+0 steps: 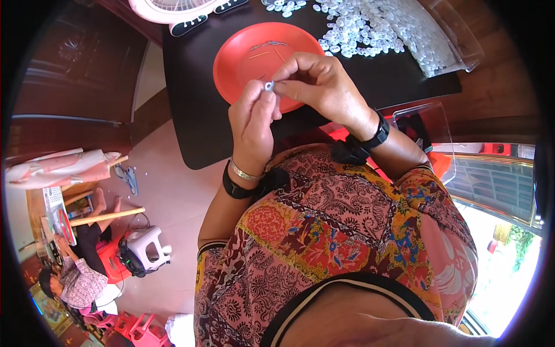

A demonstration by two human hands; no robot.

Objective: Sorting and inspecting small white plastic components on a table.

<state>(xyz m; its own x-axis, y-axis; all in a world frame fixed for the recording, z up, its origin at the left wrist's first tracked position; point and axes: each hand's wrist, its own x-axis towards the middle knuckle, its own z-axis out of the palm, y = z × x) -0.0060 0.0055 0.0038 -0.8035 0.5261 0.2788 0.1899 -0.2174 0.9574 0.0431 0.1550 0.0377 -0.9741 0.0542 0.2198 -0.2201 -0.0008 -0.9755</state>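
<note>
Over the red plastic bowl (pixel 228 72), my two hands meet at a small clear plastic piece with a hole in it (pixel 269 86). My left hand (pixel 252 124) is closed, pinching this piece between thumb and fingers. From the right, my right hand (pixel 326 87) comes up against the piece's edge, its thumb and forefinger pressed together; whatever lies in that pinch is too small to make out. Inside the bowl are thin orange sticks (pixel 258 55) and a few slim grey metal-looking pieces (pixel 270 44).
The bowl stands on a black table (pixel 193 115). Many similar clear pieces (pixel 364 26) spread at the back right, spilling from a clear tray (pixel 468 55). A white fan (pixel 173 11) is at the back left. Another person (pixel 81 280) sits at far left, near a white stool (pixel 147 248).
</note>
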